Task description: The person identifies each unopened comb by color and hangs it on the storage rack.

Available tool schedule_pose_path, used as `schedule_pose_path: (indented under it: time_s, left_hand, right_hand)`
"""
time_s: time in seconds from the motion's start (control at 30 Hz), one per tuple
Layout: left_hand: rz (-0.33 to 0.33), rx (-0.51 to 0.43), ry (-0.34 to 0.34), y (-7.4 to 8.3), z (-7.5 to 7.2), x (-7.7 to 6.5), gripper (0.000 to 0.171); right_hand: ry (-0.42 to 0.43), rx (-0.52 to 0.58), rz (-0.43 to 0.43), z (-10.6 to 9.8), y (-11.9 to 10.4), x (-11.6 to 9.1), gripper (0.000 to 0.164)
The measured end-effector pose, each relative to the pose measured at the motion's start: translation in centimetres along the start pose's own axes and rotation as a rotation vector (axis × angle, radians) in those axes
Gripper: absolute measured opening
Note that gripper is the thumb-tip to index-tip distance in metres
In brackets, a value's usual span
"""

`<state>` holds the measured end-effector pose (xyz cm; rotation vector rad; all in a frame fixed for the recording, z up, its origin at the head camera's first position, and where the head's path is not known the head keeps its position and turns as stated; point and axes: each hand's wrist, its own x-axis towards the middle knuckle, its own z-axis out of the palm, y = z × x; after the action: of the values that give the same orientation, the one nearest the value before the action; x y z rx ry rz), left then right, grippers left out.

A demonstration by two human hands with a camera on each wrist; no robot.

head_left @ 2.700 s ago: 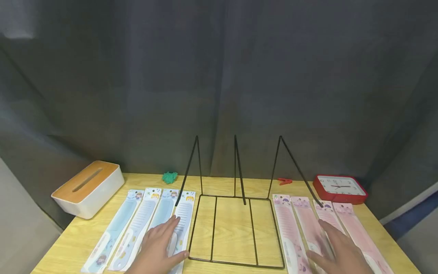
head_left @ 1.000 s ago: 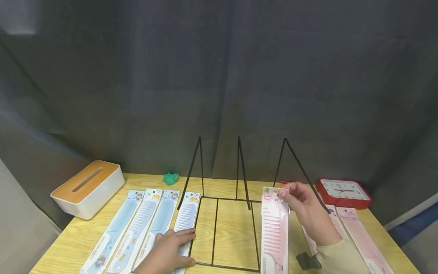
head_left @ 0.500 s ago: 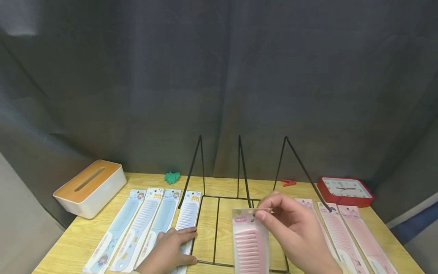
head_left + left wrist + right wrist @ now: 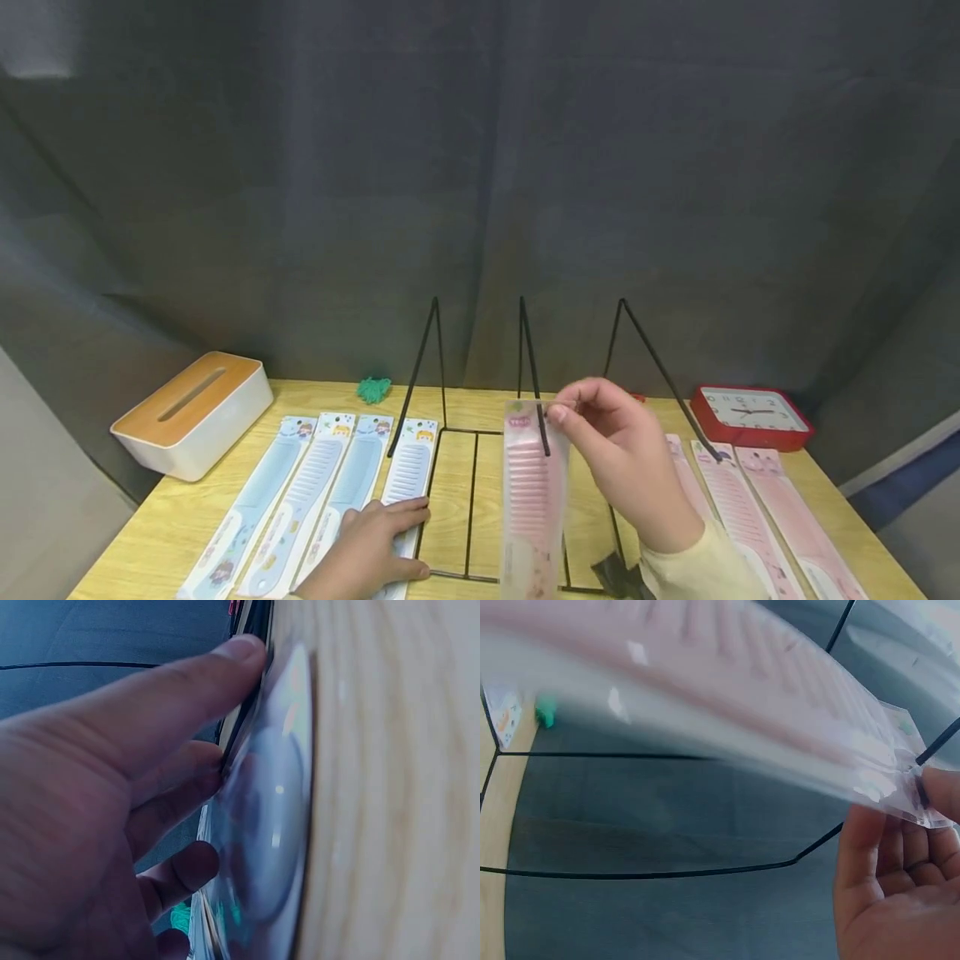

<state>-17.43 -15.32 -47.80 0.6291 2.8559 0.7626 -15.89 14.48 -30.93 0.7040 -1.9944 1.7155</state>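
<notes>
My right hand (image 4: 622,458) pinches the top corner of a packaged pink comb (image 4: 528,508) between thumb and fingertips. The pack hangs upright at the middle prong (image 4: 533,367) of a black wire rack, and the prong's end shows in front of its top. In the right wrist view that prong (image 4: 939,741) meets the pack right beside my thumb. My left hand (image 4: 372,542) rests at the rack's left side, fingers spread and lightly bent, over the nearest packaged blue comb (image 4: 408,471). The left wrist view shows the thumb and fingertips at the dark wire along that pack.
Several more packaged blue combs (image 4: 296,492) lie to the left, and pink ones (image 4: 750,508) to the right. A tissue box (image 4: 197,412) stands back left, a red clock (image 4: 752,417) back right. Green yarn (image 4: 373,389) lies behind. The rack's outer prongs (image 4: 662,358) slope forward.
My right hand has picked up the inner pink comb pack, carried it left and raised it to the middle prong. My left hand has shifted right onto the rack's edge.
</notes>
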Motion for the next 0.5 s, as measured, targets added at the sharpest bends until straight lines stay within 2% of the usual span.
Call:
schedule_pose_path:
  time_s: [0.07, 0.17, 0.33, 0.5]
  left_hand:
    - [-0.002, -0.003, 0.000, 0.0, 0.0, 0.0, 0.076]
    - [-0.005, -0.002, -0.001, 0.0, -0.2, 0.0, 0.075]
    - [-0.010, -0.007, -0.009, 0.0, -0.2, -0.1, 0.075]
    - [-0.012, -0.021, -0.020, 0.0, -0.1, 0.0, 0.075]
  right_hand:
    - [0.010, -0.050, 0.059, 0.0, 0.7, 1.4, 0.004]
    - [0.022, -0.094, 0.136, 0.0, 2.0, 3.7, 0.013]
    - [0.056, -0.096, 0.253, 0.0, 4.0, 7.3, 0.019]
    - [0.068, -0.095, 0.325, 0.0, 5.4, 9.7, 0.025]
